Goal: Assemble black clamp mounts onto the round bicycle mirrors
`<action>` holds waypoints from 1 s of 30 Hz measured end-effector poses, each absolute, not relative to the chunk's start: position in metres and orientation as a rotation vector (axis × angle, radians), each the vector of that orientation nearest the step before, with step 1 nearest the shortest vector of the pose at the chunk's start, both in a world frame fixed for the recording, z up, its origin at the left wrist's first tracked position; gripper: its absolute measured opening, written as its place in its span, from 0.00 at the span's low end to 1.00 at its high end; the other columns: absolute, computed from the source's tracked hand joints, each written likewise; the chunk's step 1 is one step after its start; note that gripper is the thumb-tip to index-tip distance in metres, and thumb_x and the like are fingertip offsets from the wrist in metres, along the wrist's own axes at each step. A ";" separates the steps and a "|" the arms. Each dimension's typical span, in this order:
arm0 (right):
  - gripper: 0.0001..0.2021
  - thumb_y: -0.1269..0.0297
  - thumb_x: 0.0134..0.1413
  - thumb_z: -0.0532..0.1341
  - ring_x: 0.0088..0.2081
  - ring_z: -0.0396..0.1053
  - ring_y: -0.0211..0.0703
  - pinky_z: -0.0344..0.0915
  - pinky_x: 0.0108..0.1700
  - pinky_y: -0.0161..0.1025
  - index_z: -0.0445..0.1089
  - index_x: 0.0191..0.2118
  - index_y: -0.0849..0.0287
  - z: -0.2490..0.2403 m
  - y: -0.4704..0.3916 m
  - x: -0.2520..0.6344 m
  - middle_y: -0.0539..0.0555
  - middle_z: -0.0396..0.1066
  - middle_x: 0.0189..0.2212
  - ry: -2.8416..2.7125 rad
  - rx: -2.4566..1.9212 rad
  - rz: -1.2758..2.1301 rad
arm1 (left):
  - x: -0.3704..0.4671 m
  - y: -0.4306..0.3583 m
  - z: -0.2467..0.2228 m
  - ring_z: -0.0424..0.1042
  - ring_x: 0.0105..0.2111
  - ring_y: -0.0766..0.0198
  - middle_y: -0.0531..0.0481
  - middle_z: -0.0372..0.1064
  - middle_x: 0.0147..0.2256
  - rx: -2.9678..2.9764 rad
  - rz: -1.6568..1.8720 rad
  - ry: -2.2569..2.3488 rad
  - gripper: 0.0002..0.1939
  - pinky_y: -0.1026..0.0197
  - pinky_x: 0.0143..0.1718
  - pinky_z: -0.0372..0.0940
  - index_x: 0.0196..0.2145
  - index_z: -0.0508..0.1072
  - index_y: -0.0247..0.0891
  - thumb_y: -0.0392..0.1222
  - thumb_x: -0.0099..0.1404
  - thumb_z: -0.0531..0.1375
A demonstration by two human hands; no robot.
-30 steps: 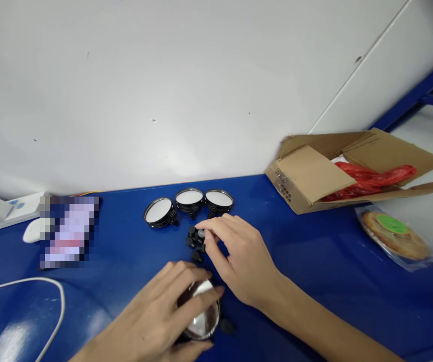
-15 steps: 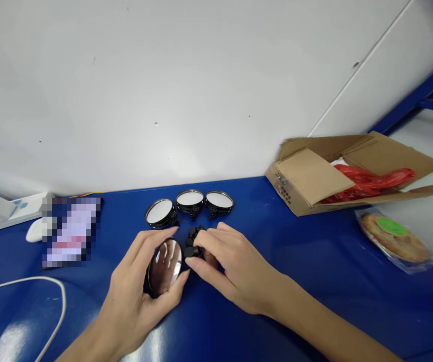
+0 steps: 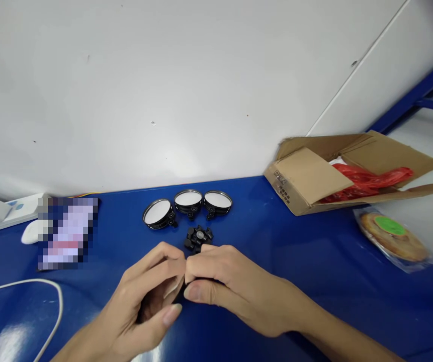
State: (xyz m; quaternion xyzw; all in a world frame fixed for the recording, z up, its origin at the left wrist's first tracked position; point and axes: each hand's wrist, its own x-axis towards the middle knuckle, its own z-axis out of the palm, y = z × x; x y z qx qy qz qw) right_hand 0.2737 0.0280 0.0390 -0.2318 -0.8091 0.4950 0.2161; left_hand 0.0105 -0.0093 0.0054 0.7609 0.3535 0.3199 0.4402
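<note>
My left hand point(image 3: 141, 301) wraps round a small round mirror point(image 3: 173, 287) with a black rim, which is tilted and mostly covered by the fingers. Against the mirror's right edge, my right hand point(image 3: 224, 286) pinches a small black plastic part; the fingers hide nearly all of it. Just beyond the hands lies a pile of small black plastic parts point(image 3: 198, 236). Behind the pile stand three similar round mirrors, the left one point(image 3: 157, 212), the middle one point(image 3: 188, 201) and the right one point(image 3: 218, 201), each with a black clamp-like piece at its front.
On the right sit an open cardboard box point(image 3: 295, 188) holding a red plastic bag point(image 3: 367, 178) and a wrapped round pastry point(image 3: 393, 236). To the left are a blurred phone point(image 3: 67, 234), a white object point(image 3: 31, 231), a power strip point(image 3: 23, 208) and a white cable point(image 3: 61, 301).
My right hand has left the pile with a small black part and come to the mirror's edge. The mirror in my left hand has turned, and both hands sit slightly nearer to me.
</note>
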 end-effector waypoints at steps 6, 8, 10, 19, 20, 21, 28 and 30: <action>0.24 0.48 0.86 0.55 0.28 0.65 0.38 0.64 0.35 0.37 0.66 0.34 0.54 0.040 0.020 0.274 0.44 0.63 0.27 -1.877 -0.675 1.718 | 0.011 -0.012 0.006 0.74 0.33 0.52 0.38 0.79 0.47 1.806 0.827 0.882 0.30 0.47 0.37 0.78 0.57 0.88 0.50 0.70 0.82 0.56; 0.23 0.53 0.87 0.53 0.30 0.65 0.38 0.63 0.36 0.38 0.64 0.33 0.54 0.034 0.020 0.270 0.45 0.64 0.27 -1.945 -0.837 1.427 | 0.013 -0.013 0.001 0.76 0.38 0.51 0.41 0.79 0.49 1.808 0.928 0.933 0.25 0.47 0.43 0.77 0.61 0.85 0.52 0.65 0.84 0.57; 0.20 0.59 0.87 0.54 0.33 0.66 0.41 0.63 0.41 0.41 0.66 0.35 0.55 0.023 0.023 0.267 0.47 0.69 0.31 -2.058 -0.985 0.968 | 0.015 -0.011 -0.004 0.78 0.46 0.51 0.43 0.79 0.53 1.818 1.009 1.039 0.19 0.49 0.49 0.75 0.64 0.82 0.54 0.58 0.86 0.57; 0.04 0.68 0.73 0.73 0.44 0.70 0.49 0.71 0.51 0.48 0.77 0.47 0.58 -0.009 0.027 0.260 0.54 0.73 0.44 -2.387 -0.955 0.323 | 0.013 -0.004 -0.015 0.80 0.57 0.51 0.48 0.79 0.55 1.720 1.075 1.365 0.15 0.55 0.51 0.75 0.63 0.76 0.49 0.53 0.86 0.61; 0.04 0.69 0.72 0.73 0.44 0.70 0.50 0.72 0.51 0.49 0.77 0.46 0.58 -0.010 0.027 0.260 0.55 0.73 0.44 -2.406 -0.952 0.309 | 0.013 -0.005 -0.016 0.81 0.57 0.51 0.48 0.80 0.54 1.716 1.070 1.367 0.15 0.56 0.51 0.76 0.63 0.76 0.49 0.53 0.85 0.62; 0.04 0.70 0.72 0.72 0.44 0.70 0.50 0.73 0.51 0.49 0.77 0.46 0.58 -0.010 0.026 0.259 0.55 0.73 0.43 -2.414 -0.955 0.299 | 0.014 -0.006 -0.017 0.82 0.57 0.52 0.48 0.80 0.54 1.720 1.063 1.367 0.16 0.56 0.51 0.77 0.63 0.75 0.49 0.53 0.84 0.63; 0.11 0.70 0.78 0.66 0.49 0.74 0.51 0.76 0.55 0.50 0.74 0.60 0.58 0.001 0.026 0.258 0.57 0.79 0.49 -2.205 -0.908 0.398 | 0.018 -0.007 -0.018 0.84 0.55 0.54 0.48 0.80 0.57 1.757 1.013 1.357 0.17 0.55 0.55 0.80 0.64 0.73 0.51 0.52 0.82 0.66; 0.10 0.68 0.81 0.63 0.49 0.75 0.49 0.76 0.55 0.49 0.75 0.62 0.56 0.004 0.026 0.259 0.57 0.80 0.49 -2.216 -0.829 0.408 | 0.018 -0.008 -0.017 0.84 0.56 0.52 0.47 0.80 0.58 1.723 1.029 1.313 0.17 0.54 0.57 0.81 0.64 0.73 0.51 0.52 0.82 0.66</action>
